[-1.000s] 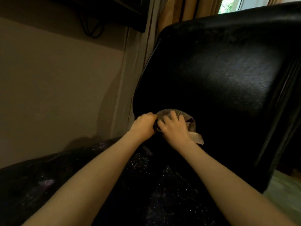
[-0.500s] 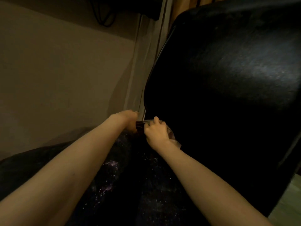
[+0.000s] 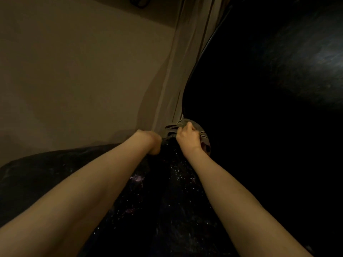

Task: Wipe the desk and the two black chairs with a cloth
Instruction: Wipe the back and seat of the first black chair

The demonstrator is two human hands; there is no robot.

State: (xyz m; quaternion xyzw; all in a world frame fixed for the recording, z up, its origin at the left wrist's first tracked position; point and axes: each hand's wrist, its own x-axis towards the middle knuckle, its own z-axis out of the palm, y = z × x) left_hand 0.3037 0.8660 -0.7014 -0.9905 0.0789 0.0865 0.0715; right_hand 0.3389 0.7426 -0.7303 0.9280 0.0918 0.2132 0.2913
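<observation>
A black leather chair fills the right side, its backrest (image 3: 269, 93) rising tall and its dusty, speckled seat (image 3: 163, 201) spreading below. My right hand (image 3: 188, 140) grips a bunched grey cloth (image 3: 201, 135) and presses it into the left end of the crease between seat and backrest. My left hand (image 3: 154, 143) sits just left of it at the seat's back edge, bent down at the wrist; its fingers are hidden behind the edge. The desk and the other chair are out of view.
A plain beige wall (image 3: 74, 80) stands close behind the seat on the left. A pale curtain (image 3: 178, 62) hangs between the wall and the backrest's left edge. Dark cables (image 3: 139, 1) dangle at the top.
Both hands slid left along the crease to the backrest's left edge, the right one taking the cloth along. My view moved closer and turned left; the left hand dipped over the seat's back edge.
</observation>
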